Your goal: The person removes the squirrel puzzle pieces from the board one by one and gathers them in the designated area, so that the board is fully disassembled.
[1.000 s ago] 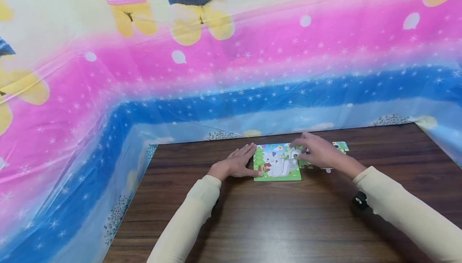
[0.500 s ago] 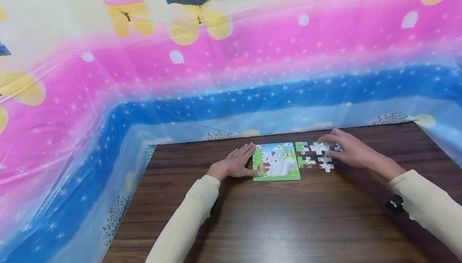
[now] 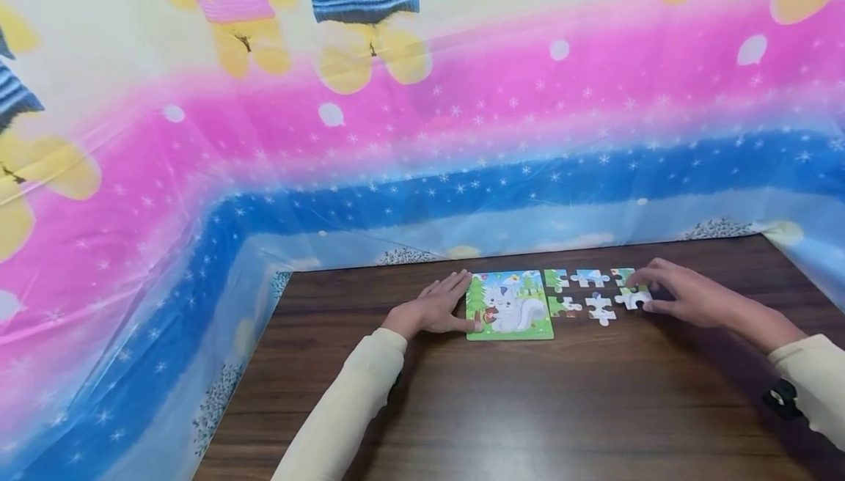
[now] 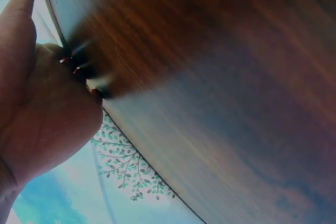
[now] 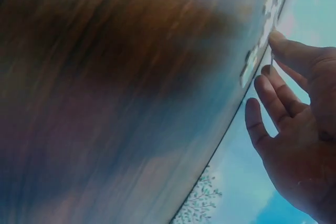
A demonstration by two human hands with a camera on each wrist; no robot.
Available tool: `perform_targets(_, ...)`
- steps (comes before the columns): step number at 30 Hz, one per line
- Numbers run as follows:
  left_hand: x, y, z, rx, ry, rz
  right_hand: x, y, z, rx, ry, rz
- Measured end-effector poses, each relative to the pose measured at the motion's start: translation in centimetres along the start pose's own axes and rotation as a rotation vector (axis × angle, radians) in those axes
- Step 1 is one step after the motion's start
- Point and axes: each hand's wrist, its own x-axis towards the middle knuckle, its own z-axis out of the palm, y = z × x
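Observation:
A square puzzle board (image 3: 508, 306) with a white squirrel picture lies on the wooden table. My left hand (image 3: 432, 309) rests along the board's left side, fingers extended and thumb at its lower left corner. To the board's right, several loose jigsaw pieces (image 3: 601, 309) are set out in two rows. At their right end my right hand (image 3: 689, 296) pinches a white jigsaw piece (image 3: 635, 298) between thumb and forefinger. In the right wrist view the thumb and forefinger of the right hand (image 5: 299, 114) meet around a thin edge, the other fingers spread loosely.
The dark wooden table (image 3: 475, 400) ends just behind the board and pieces. A patterned pink and blue cloth (image 3: 422, 144) hangs behind it and down the left side. In the left wrist view, the left hand (image 4: 47, 108) is near the table's edge.
My right hand has moved right, from over the board across the loose pieces to their right end, carrying a white jigsaw piece. The left hand stays at the board's left side.

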Motion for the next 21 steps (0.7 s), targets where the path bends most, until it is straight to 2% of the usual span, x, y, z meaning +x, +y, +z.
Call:
perform_targets(3, 0.2, 0.0, 0.3, 0.002, -0.002, -0.004, -0.5, 0.4, 0.3, 0.011, -0.06, 0.024)
perform_targets(6, 0.4, 0.1, 0.5, 0.002, 0.002, -0.002, -0.7, 0.6, 0.6, 0.012, -0.083, 0.033)
perform_targets(13, 0.2, 0.1, 0.6, -0.023, 0.011, 0.008, -0.9, 0.6, 0.8, -0.008, -0.075, 0.031)
perform_targets(21, 1.4, -1.1, 0.9, -0.017, 0.0, -0.021, -0.5, 0.1, 0.7, -0.024, -0.067, 0.0)
